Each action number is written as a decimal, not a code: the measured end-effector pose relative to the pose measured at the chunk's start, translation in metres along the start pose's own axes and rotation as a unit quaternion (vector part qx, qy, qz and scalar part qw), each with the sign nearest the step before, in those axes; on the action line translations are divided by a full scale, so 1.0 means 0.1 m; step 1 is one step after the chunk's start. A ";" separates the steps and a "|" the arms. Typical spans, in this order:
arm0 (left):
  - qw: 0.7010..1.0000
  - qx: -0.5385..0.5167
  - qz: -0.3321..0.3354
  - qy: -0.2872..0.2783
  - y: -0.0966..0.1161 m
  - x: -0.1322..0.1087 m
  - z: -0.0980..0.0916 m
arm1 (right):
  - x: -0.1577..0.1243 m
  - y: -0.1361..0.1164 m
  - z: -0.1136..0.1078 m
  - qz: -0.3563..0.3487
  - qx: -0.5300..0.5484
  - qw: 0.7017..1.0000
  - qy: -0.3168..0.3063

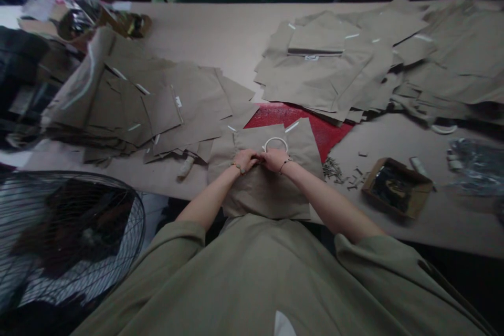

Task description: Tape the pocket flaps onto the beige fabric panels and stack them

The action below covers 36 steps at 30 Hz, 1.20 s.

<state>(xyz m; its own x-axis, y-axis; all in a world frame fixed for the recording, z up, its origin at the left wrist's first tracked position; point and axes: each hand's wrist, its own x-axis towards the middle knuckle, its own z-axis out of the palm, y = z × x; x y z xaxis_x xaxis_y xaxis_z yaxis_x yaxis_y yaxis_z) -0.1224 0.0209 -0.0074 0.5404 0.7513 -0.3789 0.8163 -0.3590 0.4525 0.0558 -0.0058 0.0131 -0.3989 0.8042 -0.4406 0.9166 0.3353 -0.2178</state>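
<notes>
A flat kraft paper bag (264, 194) lies in front of me at the table's near edge, its upper end resting on a red mat (299, 119). My left hand (245, 160) and my right hand (274, 160) meet at the bag's middle, fingers curled onto the paper. A white loop handle (276, 143) rises just beyond my fingers, and its lower ends are hidden behind them. Large stacks of kraft paper bags lie to the left (173, 107) and right (334, 76).
A brown cardboard box (396, 188) and scattered small metal pieces (334, 170) sit right of my arms. Clear plastic packaging (476, 168) lies at the far right. A wire-guarded fan (66, 231) stands at the lower left, beside the table.
</notes>
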 end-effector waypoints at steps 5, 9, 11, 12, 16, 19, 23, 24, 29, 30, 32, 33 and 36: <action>1.000 -0.001 -0.010 -0.001 0.02 0.01 -0.01 | 0.06 0.03 -0.03 0.031 0.054 0.998 -0.018; 1.000 -0.013 -0.019 -0.014 0.04 0.05 -0.04 | 0.08 0.08 -0.01 0.028 0.073 0.997 -0.011; 0.999 -0.015 -0.025 -0.020 0.04 0.07 -0.05 | 0.09 0.11 0.00 0.029 0.084 0.996 -0.010; 0.999 -0.016 -0.026 -0.021 0.04 0.09 -0.06 | 0.09 0.12 0.01 0.028 0.090 0.995 -0.011; 0.998 -0.035 -0.023 -0.054 0.02 0.12 -0.10 | 0.11 0.17 0.01 0.018 0.112 0.993 -0.019; 0.997 -0.034 -0.021 -0.070 0.04 0.12 -0.13 | 0.11 0.18 0.02 0.008 0.120 0.993 -0.020; 0.998 -0.006 -0.041 -0.043 0.11 0.09 -0.11 | 0.09 0.18 0.03 0.008 0.121 0.993 -0.013; 0.998 -0.003 -0.049 -0.038 0.13 0.09 -0.10 | 0.09 0.18 0.03 0.009 0.121 0.993 -0.011; 0.996 0.005 -0.074 -0.043 0.15 0.09 -0.09 | 0.09 0.18 0.03 0.013 0.117 0.993 -0.014; 0.996 0.004 -0.074 -0.045 0.15 0.09 -0.09 | 0.09 0.18 0.04 0.014 0.116 0.993 -0.017; 0.996 0.001 -0.074 -0.048 0.15 0.10 -0.10 | 0.09 0.18 0.04 0.015 0.116 0.993 -0.019; 0.996 0.001 -0.075 -0.049 0.15 0.10 -0.11 | 0.09 0.18 0.04 0.016 0.115 0.993 -0.020; 0.996 0.010 -0.078 -0.049 0.16 0.10 -0.11 | 0.09 0.16 0.03 0.022 0.112 0.993 -0.019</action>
<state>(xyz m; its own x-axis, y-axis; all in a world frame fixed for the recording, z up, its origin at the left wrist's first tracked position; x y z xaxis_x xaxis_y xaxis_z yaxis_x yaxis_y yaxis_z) -0.1060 0.0286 0.0056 0.4233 0.7413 -0.5208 0.8952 -0.2538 0.3664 0.0671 0.0050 0.0027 -0.3634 0.7953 -0.4852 0.9057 0.1795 -0.3841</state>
